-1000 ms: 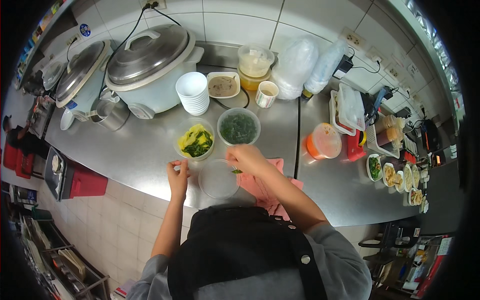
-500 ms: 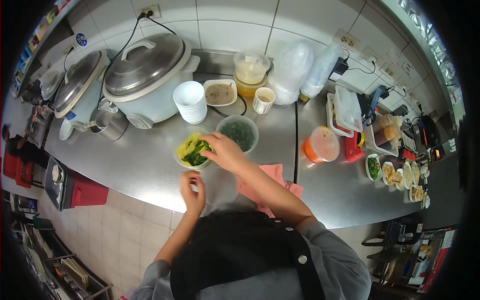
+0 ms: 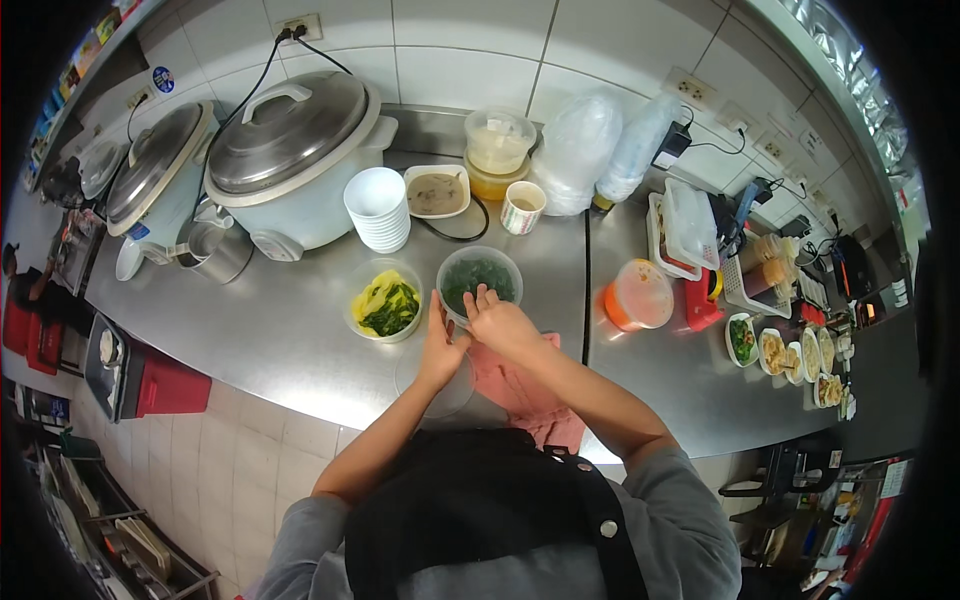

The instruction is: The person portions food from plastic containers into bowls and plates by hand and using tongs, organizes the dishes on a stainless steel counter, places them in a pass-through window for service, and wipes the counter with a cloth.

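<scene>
A clear round tub of dark chopped greens stands on the steel counter in front of me. My left hand is at the tub's near left side, its fingers stretched upward beside the wall; firm contact is hard to make out. Over the near rim lies my right hand, fingers apart and tips at the greens; nothing shows in them. To the left sits another clear tub with yellow and green leafy vegetables. Below my left wrist, a clear round lid lies partly hidden. A pink cloth rests under my right forearm.
Behind stand a large rice cooker, stacked white bowls, a dish of grey-brown liquid and a paper cup. An orange-filled tub is at right, with several small food dishes beyond.
Both hands have moved right, from the yellow-green vegetables to the dark greens. My right hand has left the vegetable tub, and my left hand has come up beside the greens tub.
</scene>
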The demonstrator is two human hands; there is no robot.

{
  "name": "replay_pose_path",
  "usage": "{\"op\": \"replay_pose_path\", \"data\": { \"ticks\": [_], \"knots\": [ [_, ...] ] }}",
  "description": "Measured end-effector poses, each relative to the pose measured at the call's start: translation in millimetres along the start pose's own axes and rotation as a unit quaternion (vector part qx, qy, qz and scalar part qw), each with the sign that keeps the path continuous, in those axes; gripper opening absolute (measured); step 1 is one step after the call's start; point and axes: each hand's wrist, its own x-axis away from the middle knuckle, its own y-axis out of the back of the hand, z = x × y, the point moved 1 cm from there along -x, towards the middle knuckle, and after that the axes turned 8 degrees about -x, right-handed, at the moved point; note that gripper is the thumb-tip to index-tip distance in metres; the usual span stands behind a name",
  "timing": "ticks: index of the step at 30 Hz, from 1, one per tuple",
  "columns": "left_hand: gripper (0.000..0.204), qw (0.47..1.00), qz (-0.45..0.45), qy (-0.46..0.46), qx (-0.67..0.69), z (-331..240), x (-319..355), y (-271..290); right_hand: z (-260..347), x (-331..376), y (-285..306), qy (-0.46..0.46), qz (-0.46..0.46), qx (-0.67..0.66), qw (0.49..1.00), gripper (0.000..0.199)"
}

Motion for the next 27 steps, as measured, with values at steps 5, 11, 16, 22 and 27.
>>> {"op": "replay_pose_path", "data": {
  "ticks": [5,11,16,22,27],
  "knots": [
    [0.084,0.997,-0.01,0.027,0.075,10,-4,1,-3,-2,17,0.056,-0.006,-0.044,0.997,0.041],
    [0.07,0.99,-0.039,0.1,0.093,-11,1,-3,-6,-3,28,0.027,-0.054,-0.154,0.986,0.024],
    [0.067,0.996,-0.041,0.066,-0.048,-9,-2,-7,-6,-1,46,-0.022,-0.064,-0.163,0.984,0.022],
    [0.069,0.994,-0.068,0.087,-0.026,0,-10,-9,2,14,41,-0.013,-0.081,-0.109,0.991,0.03],
    [0.068,0.984,-0.101,-0.033,-0.14,11,-9,-1,3,21,51,-0.005,-0.088,-0.109,0.99,0.031]
  ]
}}
